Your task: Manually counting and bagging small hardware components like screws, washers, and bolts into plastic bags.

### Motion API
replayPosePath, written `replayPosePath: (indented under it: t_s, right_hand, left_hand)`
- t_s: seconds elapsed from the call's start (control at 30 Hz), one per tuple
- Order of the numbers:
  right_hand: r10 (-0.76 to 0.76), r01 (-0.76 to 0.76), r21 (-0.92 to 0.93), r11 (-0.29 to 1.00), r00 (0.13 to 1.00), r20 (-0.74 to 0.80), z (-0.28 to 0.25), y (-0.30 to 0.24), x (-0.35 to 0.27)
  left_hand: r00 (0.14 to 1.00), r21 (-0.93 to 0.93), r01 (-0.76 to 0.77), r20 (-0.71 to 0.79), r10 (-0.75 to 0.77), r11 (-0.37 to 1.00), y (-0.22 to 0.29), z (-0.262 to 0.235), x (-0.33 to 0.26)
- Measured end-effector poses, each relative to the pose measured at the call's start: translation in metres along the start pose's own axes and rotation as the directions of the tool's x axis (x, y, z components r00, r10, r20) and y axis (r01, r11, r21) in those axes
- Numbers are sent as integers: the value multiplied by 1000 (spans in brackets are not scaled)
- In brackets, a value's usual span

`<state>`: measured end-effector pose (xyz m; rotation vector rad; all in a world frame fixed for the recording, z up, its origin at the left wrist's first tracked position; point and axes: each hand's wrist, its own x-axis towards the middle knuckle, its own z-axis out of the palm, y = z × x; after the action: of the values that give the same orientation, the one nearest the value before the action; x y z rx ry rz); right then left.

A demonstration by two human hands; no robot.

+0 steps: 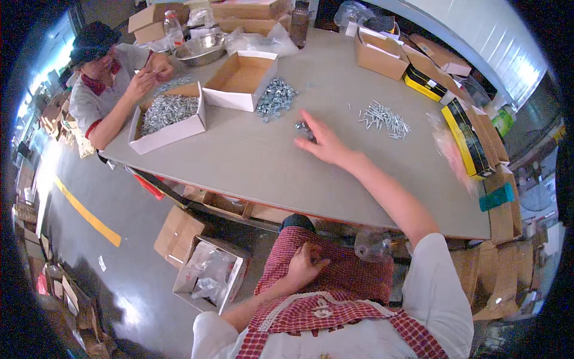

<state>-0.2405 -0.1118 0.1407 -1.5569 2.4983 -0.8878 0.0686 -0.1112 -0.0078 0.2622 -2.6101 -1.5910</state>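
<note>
Metal pieces (301,126) are sitting between the right hand's (326,142) parted thumb and forefinger, likely being gathered, next calling for firm closure; left hand (307,264) is resting curled, grip unclear.

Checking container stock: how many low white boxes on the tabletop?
2: parts-filled box near the co-worker; brown-floored box just right of it. Others may be hidden farther back.

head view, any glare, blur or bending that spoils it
Head view: the table's near edge bows; head view: bright glare whitens parts of the floor at lower left and the pale panel at upper right; head view: corners fall black, while the right hand and loose screws stay fairly clear.
</note>
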Motion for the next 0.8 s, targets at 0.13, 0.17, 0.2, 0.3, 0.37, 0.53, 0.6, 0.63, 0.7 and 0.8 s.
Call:
replayPosePath:
  t_s: [0.13, 0.17, 0.2, 0.3, 0.37, 0.53, 0.6, 0.63, 0.7, 0.8]
  right_hand:
    - [-166, 162, -56, 985, 983, -77, -2, 18, 20]
    - [-166, 161, -58, 985, 983, -80, -3, 19, 22]
    - [-203, 200, -194, 960, 979, 1, -4, 14, 27]
    - [-220, 233, -321, 918, 972, 77, -3, 10, 33]
    - [-206, 217, -321, 922, 976, 69, -3, 15, 29]
    - [-145, 144, -13, 989, 987, -73, -9, 25, -9]
    - [-129, 134, 42, 990, 985, -112, -16, 27, -21]
    - [-114, 130, 98, 987, 981, -154, -19, 26, -26]
    - [-73, 88, 81, 993, 981, -182, -18, 23, -26]
    - [-92, 92, -14, 996, 971, -219, -12, 19, -16]
  left_hand:
    - [995, 0, -15, -95, 15, 1000, 8, -1, 2]
    - [995, 22, -16, -102, 18, 1000, 9, -2, 3]
    - [994, 25, -15, -105, 17, 1000, 9, -4, 4]
    - [993, 17, -10, -120, 12, 1000, 8, -8, 5]
    - [994, -35, -5, -109, 1, 999, 4, -10, 6]
    - [996, -57, 14, -88, -19, 998, -13, -3, -1]
    - [996, -46, 36, -85, -40, 998, -15, 1, -4]
    - [996, -69, 49, -65, -54, 996, -14, 1, -6]
    - [997, -92, 62, -39, -66, 994, -12, 4, -6]
    - [998, -43, 67, 0, -67, 997, -12, 7, 2]
